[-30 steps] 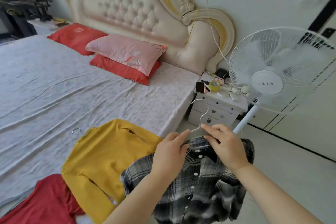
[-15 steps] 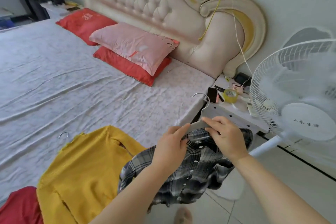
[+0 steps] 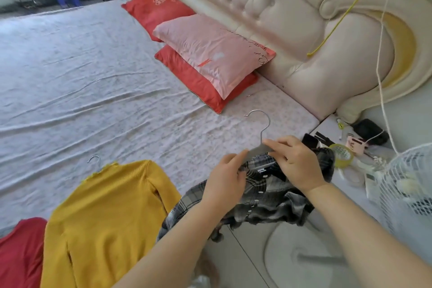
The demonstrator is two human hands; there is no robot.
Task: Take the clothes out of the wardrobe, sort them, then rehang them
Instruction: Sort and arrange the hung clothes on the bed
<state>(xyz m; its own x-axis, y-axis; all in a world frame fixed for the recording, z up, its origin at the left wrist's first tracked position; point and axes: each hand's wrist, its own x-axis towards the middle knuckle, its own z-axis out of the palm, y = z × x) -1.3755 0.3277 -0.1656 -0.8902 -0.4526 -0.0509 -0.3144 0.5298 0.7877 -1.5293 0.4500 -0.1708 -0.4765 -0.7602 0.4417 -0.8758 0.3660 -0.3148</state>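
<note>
A black-and-white plaid shirt (image 3: 268, 196) hangs on a hanger (image 3: 263, 128) with a metal hook, held over the bed's edge. My left hand (image 3: 225, 182) grips the shirt's left shoulder on the hanger. My right hand (image 3: 294, 162) pinches the collar and hanger at the right. A yellow knit sweater (image 3: 105, 217) on its own hanger lies flat on the bed sheet (image 3: 93, 91), its hook (image 3: 94, 160) showing above the neck. A red garment (image 3: 18, 255) lies at the bottom left, partly cut off.
Red and pink pillows (image 3: 210, 54) lean on a tufted headboard (image 3: 268, 7). A cluttered white nightstand (image 3: 350, 170) stands right of the bed, with a white standing fan (image 3: 406, 184) in front of it. Cords (image 3: 383, 54) hang down the wall. Tiled floor (image 3: 245, 259) lies below.
My view has swung left and down toward the bed. Both hands keep their hold and carry the plaid shirt nearer the bed's edge; the fan has slid to the right edge.
</note>
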